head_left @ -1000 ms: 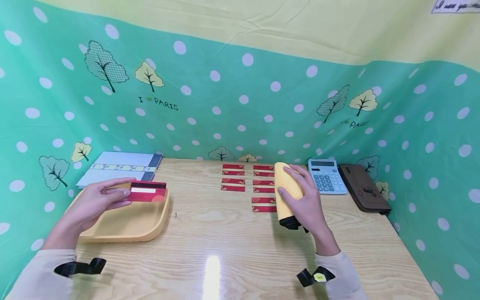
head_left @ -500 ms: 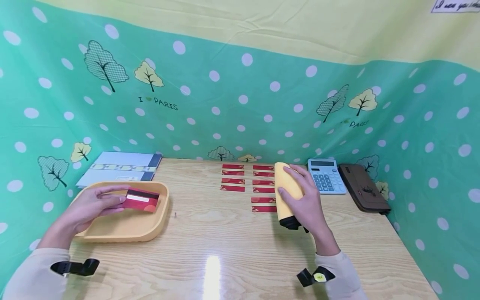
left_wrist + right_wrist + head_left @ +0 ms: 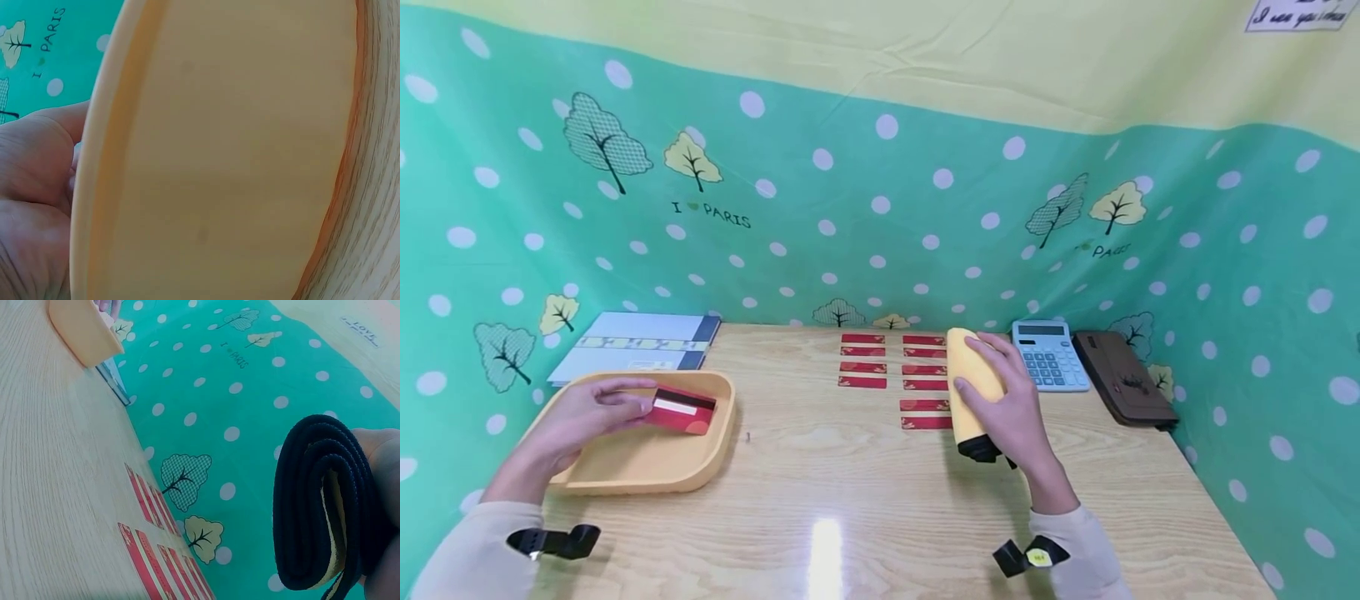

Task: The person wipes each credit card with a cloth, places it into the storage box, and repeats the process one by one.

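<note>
My left hand (image 3: 587, 417) pinches a red bank card (image 3: 681, 422) with a dark stripe and a white strip. It holds the card over the shallow tan tray (image 3: 647, 485). In the left wrist view the tray wall (image 3: 100, 162) hides the fingers and the card; only the palm (image 3: 31, 187) shows beside it. At right, my right hand (image 3: 1013, 408) grips a rolled yellow cloth (image 3: 964, 350) with black edging, held upright. Its dark, coiled end (image 3: 300, 506) faces the right wrist camera. Red cards (image 3: 862, 374) with pale bands lie in two columns left of the cloth.
A pale blue calculator (image 3: 1051, 358) and a brown zipped wallet (image 3: 1123, 379) lie at the back right. Behind the tray is a light blue notebook (image 3: 640, 342). A green dotted curtain (image 3: 880, 225) encloses the wooden table (image 3: 790, 500) at the back and sides.
My left hand has moved the bank card down and slightly left, to within the tray's outline, and the card has tilted. The right hand and cloth stay put; the head view has shifted slightly.
</note>
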{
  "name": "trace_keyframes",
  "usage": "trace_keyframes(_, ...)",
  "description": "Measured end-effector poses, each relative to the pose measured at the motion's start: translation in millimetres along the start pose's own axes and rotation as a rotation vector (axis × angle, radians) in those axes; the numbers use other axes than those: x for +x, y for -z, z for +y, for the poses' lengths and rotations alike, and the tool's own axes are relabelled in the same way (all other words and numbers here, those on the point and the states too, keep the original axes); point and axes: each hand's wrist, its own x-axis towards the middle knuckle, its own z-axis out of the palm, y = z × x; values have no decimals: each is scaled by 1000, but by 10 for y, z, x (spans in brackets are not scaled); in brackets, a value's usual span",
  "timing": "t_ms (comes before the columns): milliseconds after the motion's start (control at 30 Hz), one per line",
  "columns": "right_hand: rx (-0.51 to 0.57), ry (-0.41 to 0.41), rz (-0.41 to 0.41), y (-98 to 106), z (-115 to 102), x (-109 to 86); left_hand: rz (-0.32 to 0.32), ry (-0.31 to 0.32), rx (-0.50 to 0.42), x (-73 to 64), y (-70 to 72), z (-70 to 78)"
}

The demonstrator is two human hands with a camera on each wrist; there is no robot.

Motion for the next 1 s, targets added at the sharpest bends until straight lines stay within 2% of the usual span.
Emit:
trace_keyframes(367,-11,-9,6,23,21,13,51,37,141,-4,-17,19)
trace_keyframes(667,-5,-12,5,25,30,16,85,4,187,4,-22,60)
trace_keyframes(800,-12,-15,8,31,48,20,84,-54,176,-13,-159,224)
trace_keyframes(1000,-20,-33,13,56,98,33,43,-205,109,13,-554,610)
